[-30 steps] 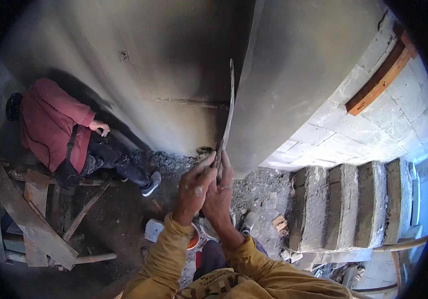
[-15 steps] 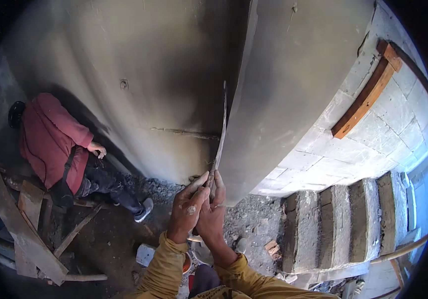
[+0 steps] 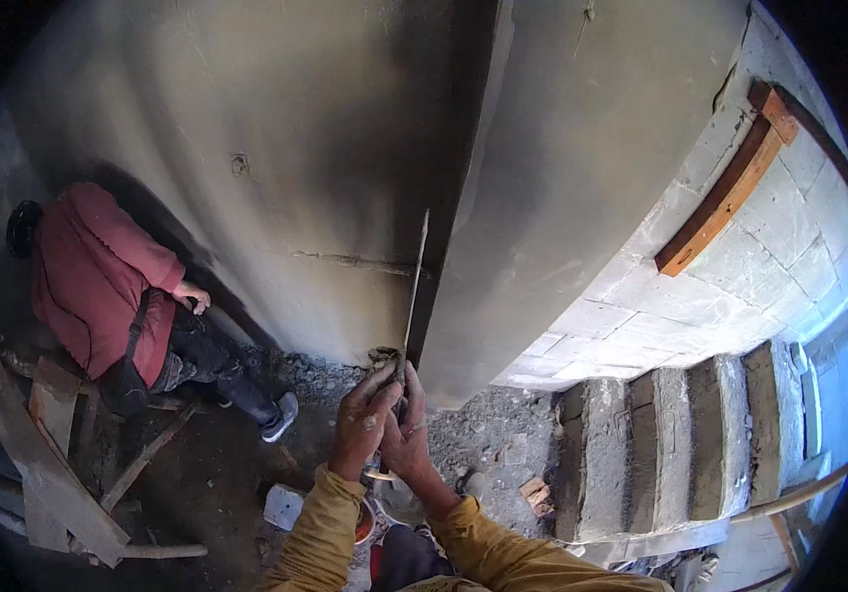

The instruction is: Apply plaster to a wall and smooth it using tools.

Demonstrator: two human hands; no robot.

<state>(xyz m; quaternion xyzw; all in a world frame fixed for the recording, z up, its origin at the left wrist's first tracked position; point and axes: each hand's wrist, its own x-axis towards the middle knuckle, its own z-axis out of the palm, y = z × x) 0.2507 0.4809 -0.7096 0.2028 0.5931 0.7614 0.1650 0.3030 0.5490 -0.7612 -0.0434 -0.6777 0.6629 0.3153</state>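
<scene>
Both my hands are closed together around the lower end of a long thin grey tool point(image 3: 414, 291). It shows as a narrow strip, almost edge-on, so its exact kind is unclear. My left hand point(image 3: 357, 432) grips from the left, and my right hand point(image 3: 407, 441) presses in beside it, the thumbs near each other. The tool points up and away, in front of the plastered wall point(image 3: 325, 178) near its inner corner with the pillar point(image 3: 552, 197). Whether it touches the plaster I cannot tell. A horizontal groove point(image 3: 350, 261) marks the wall just left of the tool.
On the left, a person in a red top point(image 3: 98, 276) leans by the wall near wooden boards point(image 3: 49, 444). Concrete steps point(image 3: 671, 434) rise at the right beneath a block wall with a wooden piece point(image 3: 720, 197). A whitish container point(image 3: 284, 505) stands on the rubble-strewn floor.
My hands have shifted slightly left and down, still holding the tool. Its tip has dropped lower and to the left, and the strip now looks straighter.
</scene>
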